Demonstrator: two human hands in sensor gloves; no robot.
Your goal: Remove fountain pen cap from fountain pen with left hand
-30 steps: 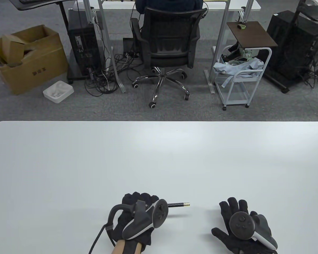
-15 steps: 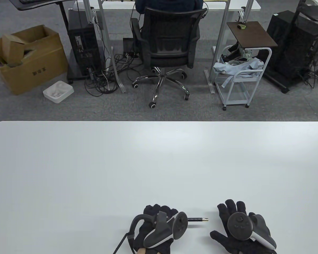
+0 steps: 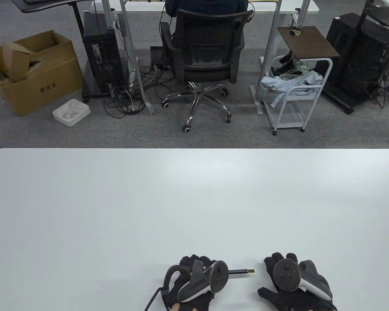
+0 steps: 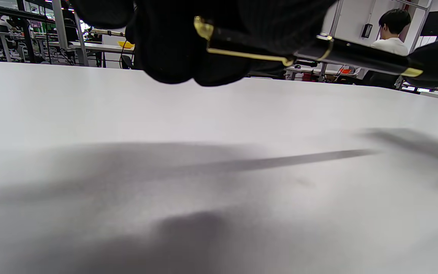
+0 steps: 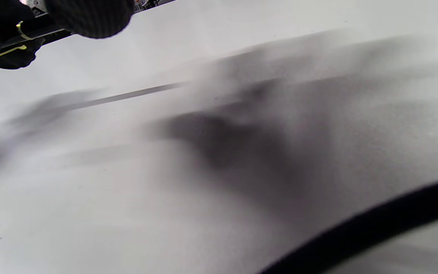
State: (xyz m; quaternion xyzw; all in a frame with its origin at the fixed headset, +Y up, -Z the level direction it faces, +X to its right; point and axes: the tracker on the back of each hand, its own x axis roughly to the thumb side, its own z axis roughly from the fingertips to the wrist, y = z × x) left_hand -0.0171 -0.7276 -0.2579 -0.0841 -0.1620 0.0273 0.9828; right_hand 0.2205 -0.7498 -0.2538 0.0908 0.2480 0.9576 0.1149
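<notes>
L hand (image 3: 194, 280) at near edge of tabletop (image 3: 116, 207), fingers curled round the cap end of the fountain pen (image 3: 241, 272); pen held off the surface, roughly level, shadow under it. Fountain pen cap (image 4: 242, 43) w/ gold clip sits inside the L grip, on the pen as far as visible. Barrel sticks out to the right, gold tip just beside R hand (image 3: 290, 282). In L wrist view a R fingertip (image 4: 437, 64) is at barrel end; contact unclear. R hand: can't tell if closed or not.

The left hand (image 3: 194, 282) grips the fountain pen (image 3: 241, 272), which points toward three o'clock at the right hand (image 3: 295, 285).
</notes>
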